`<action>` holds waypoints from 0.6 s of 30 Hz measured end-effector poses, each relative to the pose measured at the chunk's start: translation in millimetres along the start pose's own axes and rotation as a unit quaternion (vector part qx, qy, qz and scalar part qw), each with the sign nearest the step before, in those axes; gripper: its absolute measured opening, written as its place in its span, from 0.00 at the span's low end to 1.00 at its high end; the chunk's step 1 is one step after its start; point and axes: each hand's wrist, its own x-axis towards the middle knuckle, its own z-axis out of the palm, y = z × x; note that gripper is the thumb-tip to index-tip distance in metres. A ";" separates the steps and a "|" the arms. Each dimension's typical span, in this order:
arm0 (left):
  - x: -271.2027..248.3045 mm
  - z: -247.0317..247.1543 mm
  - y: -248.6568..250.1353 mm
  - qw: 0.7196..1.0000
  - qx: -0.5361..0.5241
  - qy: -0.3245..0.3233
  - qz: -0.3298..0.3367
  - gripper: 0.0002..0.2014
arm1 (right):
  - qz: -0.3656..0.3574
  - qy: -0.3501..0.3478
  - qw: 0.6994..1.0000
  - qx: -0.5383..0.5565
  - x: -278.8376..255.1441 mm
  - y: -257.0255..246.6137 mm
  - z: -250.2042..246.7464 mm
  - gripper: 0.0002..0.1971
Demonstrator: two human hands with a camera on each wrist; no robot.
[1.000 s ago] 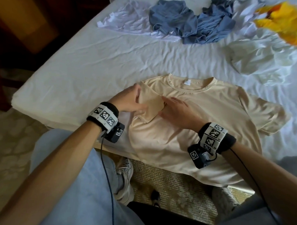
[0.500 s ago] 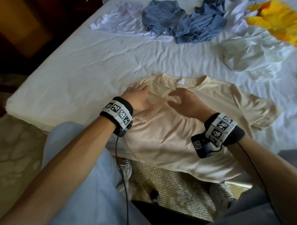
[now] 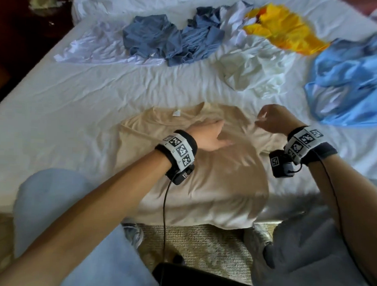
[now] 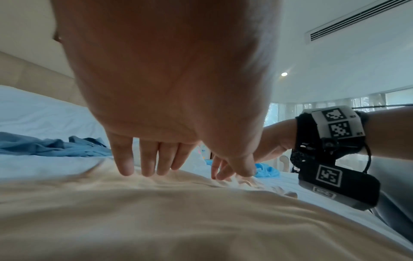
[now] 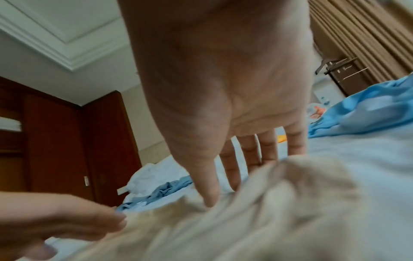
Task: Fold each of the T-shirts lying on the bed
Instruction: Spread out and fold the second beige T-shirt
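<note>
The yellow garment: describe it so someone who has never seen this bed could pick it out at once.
Start at the white bed and look to its far side, past the beige T-shirt under the hands. In the row of crumpled clothes there, the yellow garment lies right of the grey-blue heap and left of the light blue one. It is the only bright yellow-orange piece.

Seven garments are being shown on one bed (image 3: pixel 56 108) — one beige T-shirt (image 3: pixel 203 182) spread flat near the edge, and six more lying crumpled farther back: one pale lavender-white (image 3: pixel 90 49), two grey-blue (image 3: pixel 148 34) (image 3: pixel 199 42) heaped together, one white (image 3: pixel 256 72), one yellow (image 3: pixel 285 28), one light blue (image 3: pixel 352 84). The exact count in the grey-blue heap cannot be told with certainty. Two hands are being seen over the beige shirt — one left hand (image 3: pixel 207 136), one right hand (image 3: pixel 274 120) — each wrist being wrapped by one marker band, two bands in all.
</note>
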 end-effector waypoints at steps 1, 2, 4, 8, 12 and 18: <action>10.2 -1.2 9.3 1.000 0.005 -0.004 0.003 0.49 | 0.015 -0.013 1.000 0.001 -1.3 11.1 -3.3 0.18; 19.3 -2.9 18.5 1.000 0.004 -0.008 0.006 0.52 | 0.032 -0.032 0.999 -0.001 -2.1 21.2 -7.2 0.21; 37.0 -4.0 35.0 1.000 -0.001 -0.021 0.014 0.59 | 0.049 -0.081 0.996 0.004 -5.4 36.2 -16.1 0.21; 69.2 5.5 50.5 0.994 0.071 -0.076 -0.031 0.76 | 0.031 -0.044 0.975 0.216 -11.2 48.3 -28.8 0.10; 86.3 6.3 52.8 0.987 0.089 -0.114 -0.069 0.91 | 0.051 0.008 0.919 0.391 -17.4 32.5 -33.1 0.03; 83.8 11.7 47.6 0.994 0.062 -0.084 -0.030 0.85 | 0.000 -0.042 0.900 0.434 -30.9 -4.5 -26.8 0.06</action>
